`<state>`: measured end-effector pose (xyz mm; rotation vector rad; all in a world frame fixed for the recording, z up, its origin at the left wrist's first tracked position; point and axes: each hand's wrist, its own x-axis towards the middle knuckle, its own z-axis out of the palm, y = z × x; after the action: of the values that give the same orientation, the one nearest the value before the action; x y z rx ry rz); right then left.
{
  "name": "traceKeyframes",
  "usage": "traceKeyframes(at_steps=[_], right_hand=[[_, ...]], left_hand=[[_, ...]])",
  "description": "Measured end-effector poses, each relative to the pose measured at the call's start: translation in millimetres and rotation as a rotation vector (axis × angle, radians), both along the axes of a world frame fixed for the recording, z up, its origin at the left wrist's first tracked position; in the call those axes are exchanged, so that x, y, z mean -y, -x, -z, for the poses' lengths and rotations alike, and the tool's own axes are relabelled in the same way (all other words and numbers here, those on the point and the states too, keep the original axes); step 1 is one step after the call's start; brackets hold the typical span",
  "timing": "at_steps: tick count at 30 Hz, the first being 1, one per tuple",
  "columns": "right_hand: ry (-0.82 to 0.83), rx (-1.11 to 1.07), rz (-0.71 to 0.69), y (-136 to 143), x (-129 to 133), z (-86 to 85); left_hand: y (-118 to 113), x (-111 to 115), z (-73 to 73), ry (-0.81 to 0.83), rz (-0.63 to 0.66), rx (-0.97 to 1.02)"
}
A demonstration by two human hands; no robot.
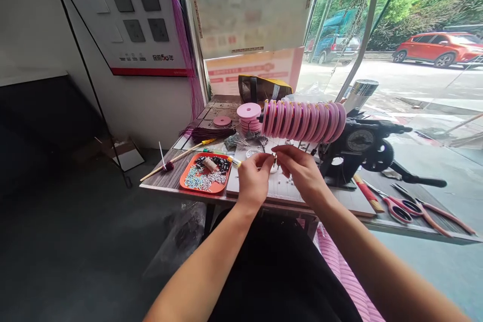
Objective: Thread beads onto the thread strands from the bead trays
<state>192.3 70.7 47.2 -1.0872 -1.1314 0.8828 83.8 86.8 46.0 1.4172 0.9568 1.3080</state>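
Note:
My left hand (253, 177) and my right hand (300, 168) meet above the front of the work board, fingertips almost touching. Both are pinched closed around a tiny dark and gold-coloured piece (275, 158), too small to name. Just behind them, a row of pink spools (302, 119) sits on the shaft of a black hand-cranked winder (360, 141). Left of my left hand lies an orange tray (183, 181) of small beads, with a cork-like cylinder (210, 163) on top. Thin wire pieces (247, 140) fan out behind my hands.
A stack of pink spools (249, 116) stands at the back, near a dark bag (260, 89). Scissors (400, 209) and pliers (433, 211) lie at the right edge. A thin stick (173, 158) crosses the left side. Purple strands (181, 25) hang by the window.

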Motion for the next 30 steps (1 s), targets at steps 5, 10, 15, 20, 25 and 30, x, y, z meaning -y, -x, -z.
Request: traceKeyframes(at_steps=[5,10,15,20,25,30], right_hand=[[0.016,0.024,-0.081,0.7,-0.3,-10.8],[0.051,0.026,-0.146,-1.1,3.5,-15.0],[0.063,0.060,-0.145,-9.5,2.8,-19.1],[0.123,0.106,-0.206,1.0,22.7,-8.7],[0.265,0.020,-0.368,26.8,60.1,24.7],[0.372,-0.248,-0.482,33.1,78.3,43.6]], left_hand=[[0.6,-1.4,2.3,0.023,0.080,0.103],[18.0,16.7,5.9,0.106,0.256,0.122],[40.7,45.2,32.1,0.268,0.398,0.084],[58.4,66.8,54.1,0.467,0.448,0.165],[64.1,80.5,58.1,0.684,0.464,0.350],[64.9,86.0,51.6,0.796,0.477,0.436]])
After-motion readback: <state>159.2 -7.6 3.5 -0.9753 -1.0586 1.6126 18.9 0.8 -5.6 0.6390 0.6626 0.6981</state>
